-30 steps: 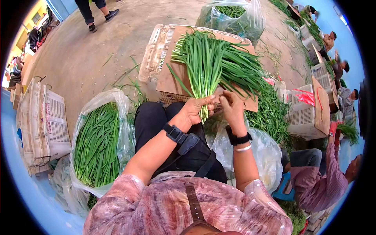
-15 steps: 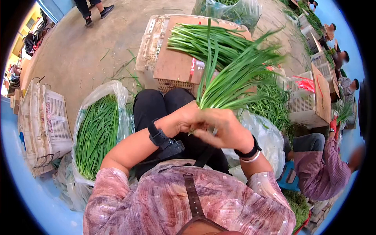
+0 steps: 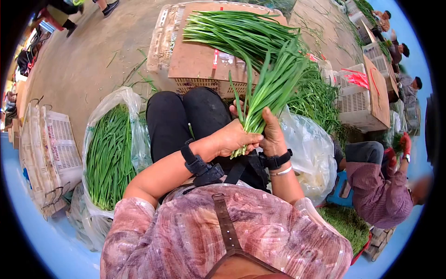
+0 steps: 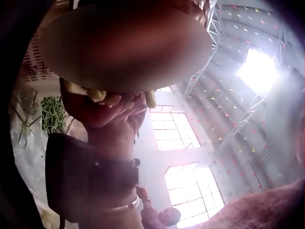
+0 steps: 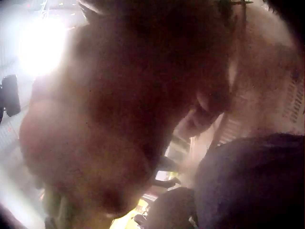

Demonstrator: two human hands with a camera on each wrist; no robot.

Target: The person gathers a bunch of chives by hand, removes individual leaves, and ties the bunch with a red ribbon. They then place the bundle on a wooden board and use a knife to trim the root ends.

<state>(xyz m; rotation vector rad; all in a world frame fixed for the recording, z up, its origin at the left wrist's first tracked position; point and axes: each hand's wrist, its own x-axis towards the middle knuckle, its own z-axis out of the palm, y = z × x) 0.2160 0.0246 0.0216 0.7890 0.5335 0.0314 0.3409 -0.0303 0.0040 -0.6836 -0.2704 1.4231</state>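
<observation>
In the head view a bunch of garlic chives [image 3: 278, 88] stands tilted above the lap, leaves up and to the right, pale stem ends low. My left hand [image 3: 234, 138] grips its lower stems, thumb across them. The right hand [image 3: 275, 136] wraps the bunch from behind; its thumb lies along the right side and its fingertips show at the left. Beyond, more garlic chives [image 3: 237, 32] lie across a cardboard sheet [image 3: 190, 60] on a plastic crate [image 3: 160, 39]. Pale stem ends [image 4: 97, 95] show in the left wrist view; the right wrist view is dark and blurred.
A clear bag of garlic chives [image 3: 109, 158] stands at the left beside stacked crates [image 3: 60, 149]. Loose greens [image 3: 318, 102] and a plastic bag [image 3: 309, 158] are at the right. A seated person [image 3: 378, 195] works close by on that side.
The bunch came off the cardboard toward the lap and now leans right. My right hand crossed over the left, then swung behind the bunch. The left hand keeps its grip.
</observation>
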